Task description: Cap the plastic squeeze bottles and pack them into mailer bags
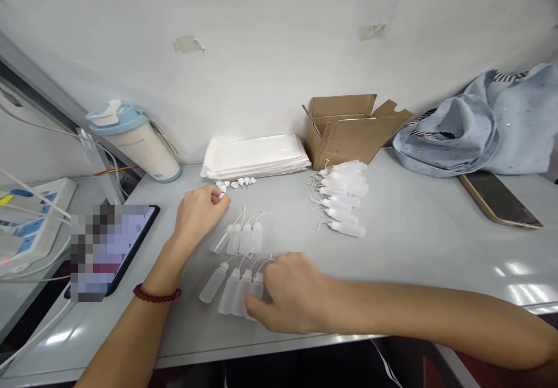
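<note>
**Hands among small squeeze bottles**

The left hand (198, 210) pinches a white cap (222, 195) near the loose caps (238, 183). The right hand (290, 295) rests on the nearest row of bottles (231, 289) on the grey counter (414, 242). More bottles (344, 199) lie piled beside a cardboard box (349, 129).

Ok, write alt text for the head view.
Two bare hands work over small squeeze bottles lying in rows on a grey table: the right hand touches the nearest row, the left hand reaches white caps. Behind lie more bottles and a cardboard box.
</note>
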